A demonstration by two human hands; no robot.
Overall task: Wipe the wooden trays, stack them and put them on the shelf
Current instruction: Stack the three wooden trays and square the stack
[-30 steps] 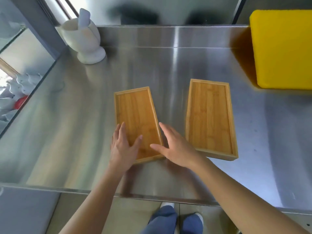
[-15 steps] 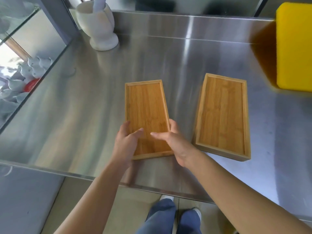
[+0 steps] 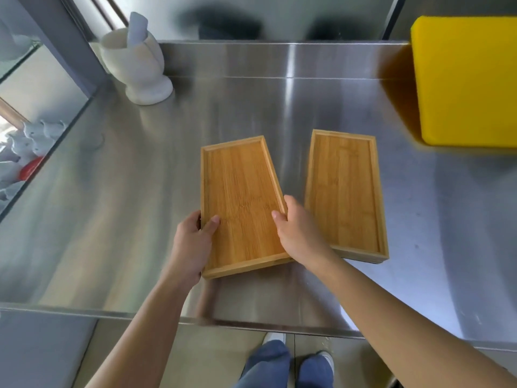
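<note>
A brushed stainless-steel worktop [image 3: 140, 219] fills most of the view, seen from above by a person standing at its near edge. At the far right lies a thick bright yellow rectangular slab [image 3: 470, 79], cut off by the right border. At the far left corner stands a white stone mortar on a foot [image 3: 137, 68], with a pale pestle [image 3: 137, 28] leaning inside it.

Two shallow rectangular bamboo trays with raised rims sit near the middle. The right-hand tray [image 3: 345, 189] lies flat on the steel. The left-hand tray [image 3: 240, 203], just beside it and angled slightly, is held by both hands near its closest end; its near right corner appears to overlap the other tray's lower left corner, though the wrist hides that spot.

The left hand [image 3: 191, 242] clamps the tray's left rim, thumb on the inside surface, fingers curled under and out of sight. The right hand [image 3: 298, 233] clamps the right rim the same way, thumb on top.

Beyond the left edge, behind glass, is a blurred heap of white objects with something red [image 3: 30, 168]. Below the worktop, blue trouser legs and pale shoes [image 3: 275, 337] show.
</note>
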